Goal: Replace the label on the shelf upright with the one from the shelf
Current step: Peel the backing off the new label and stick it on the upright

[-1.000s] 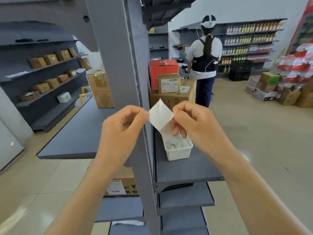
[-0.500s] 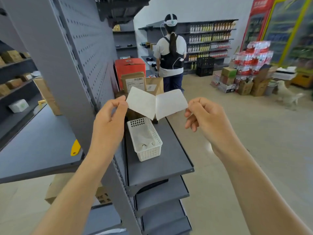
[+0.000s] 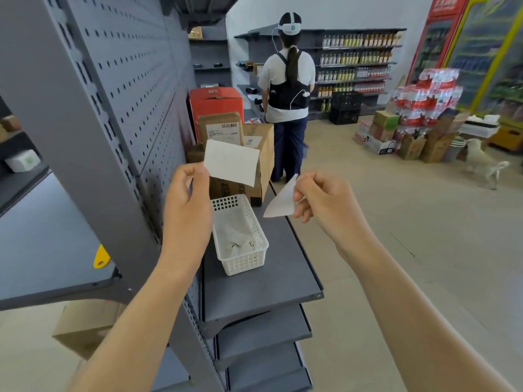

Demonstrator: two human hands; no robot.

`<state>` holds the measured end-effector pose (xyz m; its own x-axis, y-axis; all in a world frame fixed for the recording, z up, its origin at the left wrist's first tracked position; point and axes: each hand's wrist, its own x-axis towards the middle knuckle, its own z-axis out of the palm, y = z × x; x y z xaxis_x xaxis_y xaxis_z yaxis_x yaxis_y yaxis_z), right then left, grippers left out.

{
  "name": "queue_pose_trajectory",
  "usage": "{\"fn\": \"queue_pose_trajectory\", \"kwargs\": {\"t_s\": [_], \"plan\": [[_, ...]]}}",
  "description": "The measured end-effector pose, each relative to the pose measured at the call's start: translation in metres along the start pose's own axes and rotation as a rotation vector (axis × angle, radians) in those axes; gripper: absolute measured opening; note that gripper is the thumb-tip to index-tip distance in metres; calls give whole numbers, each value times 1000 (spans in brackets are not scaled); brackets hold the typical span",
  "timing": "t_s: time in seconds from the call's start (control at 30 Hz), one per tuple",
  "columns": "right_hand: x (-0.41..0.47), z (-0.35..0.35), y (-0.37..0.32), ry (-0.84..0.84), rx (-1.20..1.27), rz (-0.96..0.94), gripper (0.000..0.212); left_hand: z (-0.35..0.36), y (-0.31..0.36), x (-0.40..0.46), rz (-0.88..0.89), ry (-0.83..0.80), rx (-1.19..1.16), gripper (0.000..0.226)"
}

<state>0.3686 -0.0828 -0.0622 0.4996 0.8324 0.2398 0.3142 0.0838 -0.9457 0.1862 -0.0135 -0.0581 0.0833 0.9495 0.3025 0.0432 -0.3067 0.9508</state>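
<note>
Label (image 3: 231, 162) pinched in left hand (image 3: 189, 206), backing (image 3: 280, 200) in right hand (image 3: 325, 200) — print unreadable

I pulled the white sheets fully apart: the label (image 3: 231, 162) stayed pinched in my left hand (image 3: 189, 199), while my right hand (image 3: 325, 200) carried the backing paper (image 3: 280, 202) off rightward. My view swung right, revealing more aisle.

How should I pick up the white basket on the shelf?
Grab the basket by its near short rim, from above and in front. The top is open, and the upright and boxes crowd its left and far sides.
</note>
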Motion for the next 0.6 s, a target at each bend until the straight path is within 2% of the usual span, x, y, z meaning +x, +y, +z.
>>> {"fn": "queue_pose_trajectory", "kwargs": {"t_s": [0.23,0.37,0.47,0.6], "plan": [[46,58,50,-151,-162,96,20,8,-33,19,-145,75,16,15],[68,94,72,-225,-317,90,14,10,-54,33,-238,99,15,17],[79,108,86,-219,-365,75,16,13,-65,37,-285,108,16,17],[84,111,88,-152,-303,55,13,14,-75,39,-325,120,-15,16]]}}
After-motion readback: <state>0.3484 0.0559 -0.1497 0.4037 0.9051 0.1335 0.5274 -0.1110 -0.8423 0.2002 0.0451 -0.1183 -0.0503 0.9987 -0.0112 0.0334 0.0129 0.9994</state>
